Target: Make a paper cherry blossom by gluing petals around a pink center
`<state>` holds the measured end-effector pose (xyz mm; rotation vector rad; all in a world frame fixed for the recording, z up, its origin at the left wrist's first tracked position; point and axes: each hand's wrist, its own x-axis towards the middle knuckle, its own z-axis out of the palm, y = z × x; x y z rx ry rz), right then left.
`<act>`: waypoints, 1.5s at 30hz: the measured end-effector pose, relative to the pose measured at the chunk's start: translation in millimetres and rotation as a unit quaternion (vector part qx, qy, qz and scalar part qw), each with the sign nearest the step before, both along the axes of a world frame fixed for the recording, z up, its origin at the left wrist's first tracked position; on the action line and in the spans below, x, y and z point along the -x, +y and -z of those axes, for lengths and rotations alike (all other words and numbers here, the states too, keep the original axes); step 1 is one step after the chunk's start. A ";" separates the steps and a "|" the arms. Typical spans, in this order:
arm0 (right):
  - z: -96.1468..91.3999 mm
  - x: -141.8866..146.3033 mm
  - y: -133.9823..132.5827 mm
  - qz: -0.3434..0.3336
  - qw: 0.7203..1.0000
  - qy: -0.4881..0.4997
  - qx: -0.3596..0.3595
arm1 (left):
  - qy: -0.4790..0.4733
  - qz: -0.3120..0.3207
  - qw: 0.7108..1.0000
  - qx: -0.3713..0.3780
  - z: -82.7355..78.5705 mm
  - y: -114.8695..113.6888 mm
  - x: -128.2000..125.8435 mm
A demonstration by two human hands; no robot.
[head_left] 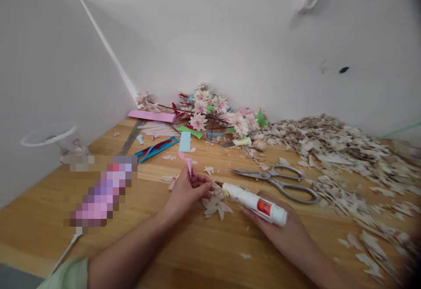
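Observation:
My left hand [192, 187] is closed near the middle of the wooden table, with a small pink paper strip [188, 166] pinched upright between thumb and forefinger. Wrapped in my right hand [266, 219] is a white glue tube [251, 202] with an orange-red label. Its thin dark tip points left, close to the left fingertips; whether it touches anything there I cannot tell. Pale petal pieces [219, 208] lie on the wood just below and between the hands. Steel scissors [276, 179] rest partly spread beyond my right hand.
Finished paper blossoms on twigs [210, 109] lie along the wall. A large heap of pale petals [329, 148] covers the right side. At the left are a pink paper roll [151, 115], thin wires [131, 137], blue strips [157, 149], a light-blue card [184, 141] and a blurred-out object [100, 194] on a cable.

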<state>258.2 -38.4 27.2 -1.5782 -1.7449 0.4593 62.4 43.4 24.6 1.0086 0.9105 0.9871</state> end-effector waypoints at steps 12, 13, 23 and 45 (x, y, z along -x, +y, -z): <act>2.3 -2.8 1.1 -0.008 1.000 -0.007 0.010 | 0.008 -0.004 1.000 0.004 -3.2 -1.1 -0.5; 1.8 -2.4 0.9 -0.007 1.000 -0.006 0.010 | 0.008 -0.004 1.000 0.003 -2.8 -1.0 -0.4; 0.0 1.2 0.7 -0.003 1.000 0.021 -0.014 | 0.011 0.000 1.000 -0.008 1.2 -0.3 -0.7; 5.4 -5.6 2.1 -0.016 0.998 -0.056 -0.027 | 0.020 -0.011 1.000 -0.008 -4.3 -2.1 -2.0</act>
